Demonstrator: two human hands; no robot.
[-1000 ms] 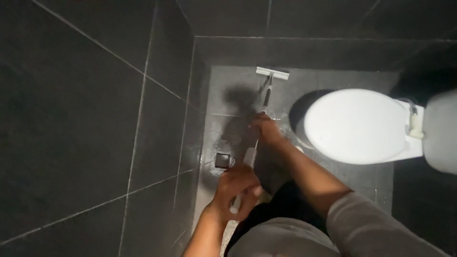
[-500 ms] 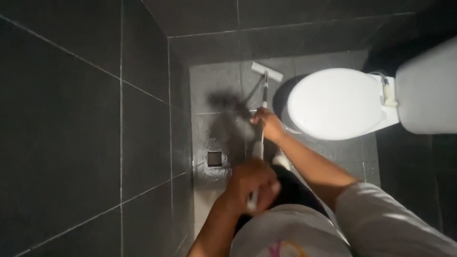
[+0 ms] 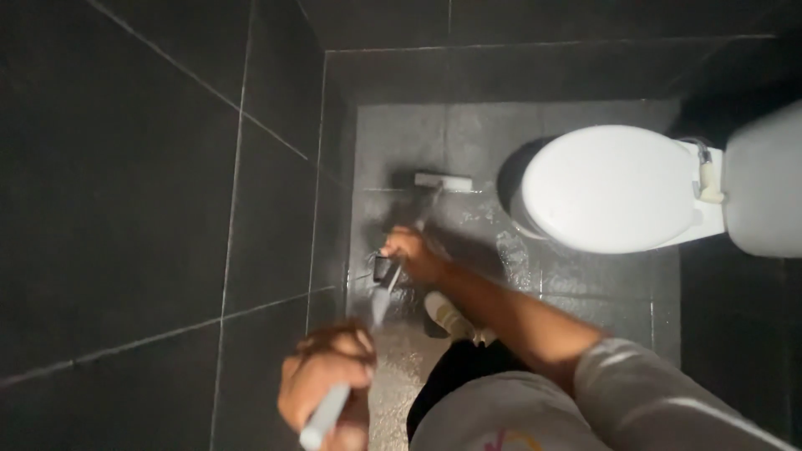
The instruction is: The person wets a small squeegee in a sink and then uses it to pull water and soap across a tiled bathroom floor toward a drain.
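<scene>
Gripping the long white-handled floor squeegee, both hands close around it, left low, right nearer the white toilet, for leverage.

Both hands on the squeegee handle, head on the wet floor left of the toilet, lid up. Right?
Not quite: the head view shows the toilet lid closed, not up. The rest holds: left hand and right hand grip the squeegee handle, its head on the wet floor.

The toilet tank runs off the right edge. The handle is motion-blurred between the hands (its near end stops at the bottom edge). A shoe shows only partly behind the forearm.
</scene>
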